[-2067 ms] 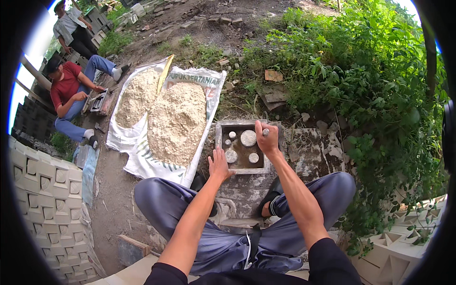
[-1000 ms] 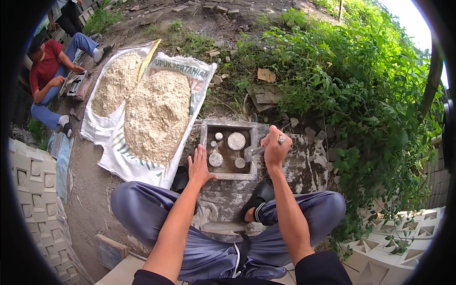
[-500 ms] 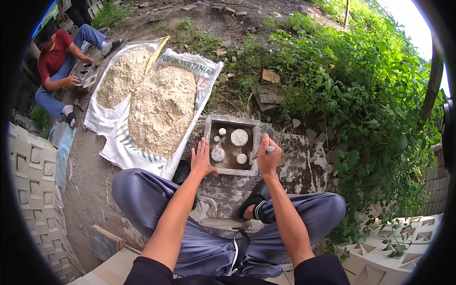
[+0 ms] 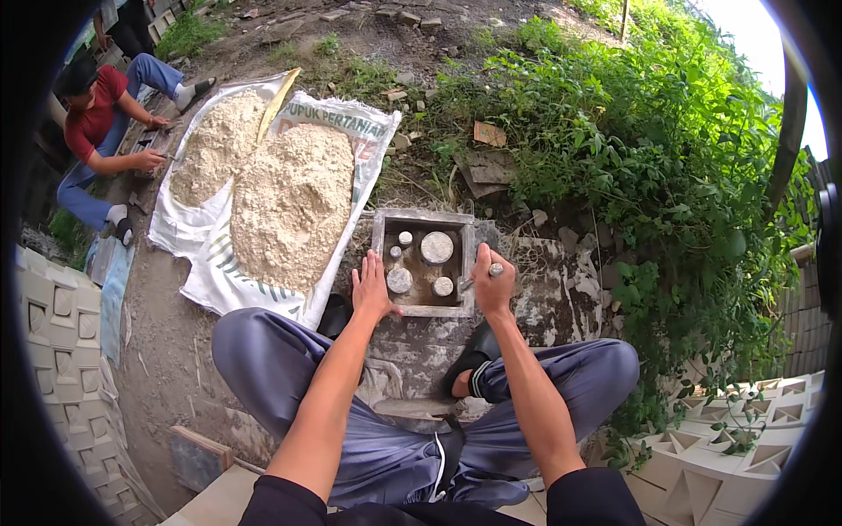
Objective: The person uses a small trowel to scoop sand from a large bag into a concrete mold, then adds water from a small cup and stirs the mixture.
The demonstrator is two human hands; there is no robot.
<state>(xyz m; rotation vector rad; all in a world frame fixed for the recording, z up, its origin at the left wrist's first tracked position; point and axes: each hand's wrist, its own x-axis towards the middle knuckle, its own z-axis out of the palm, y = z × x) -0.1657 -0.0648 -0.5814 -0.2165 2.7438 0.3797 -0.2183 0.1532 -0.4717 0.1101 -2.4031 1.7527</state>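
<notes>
A square grey mould box (image 4: 427, 310) lies on the ground between my feet. Several round, pale-topped cylinders stand inside it; the largest cylinder (image 4: 437, 248) is toward the far right. My left hand (image 4: 372, 287) is open, its fingers pointing away from me, flat against the box's left side and near-left corner. At the right side, my right hand (image 4: 493, 282) is closed round a short-handled tool (image 4: 496, 269). The tool's rounded end shows above the fist, while most of the rest is hidden by the hand.
Two heaps of pale, crumbly powder (image 4: 294, 202) lie on white sacks (image 4: 203, 279) to the left. Beyond them sits a person in a red shirt (image 4: 95, 114), handling something small. Green plants (image 4: 649, 167) fill the right side. Patterned pale blocks (image 4: 66, 342) are stacked at both edges.
The view has shifted slightly, moving the scene a little left. Both hands keep their places at the box. The seated person's near hand has moved toward the sacks.
</notes>
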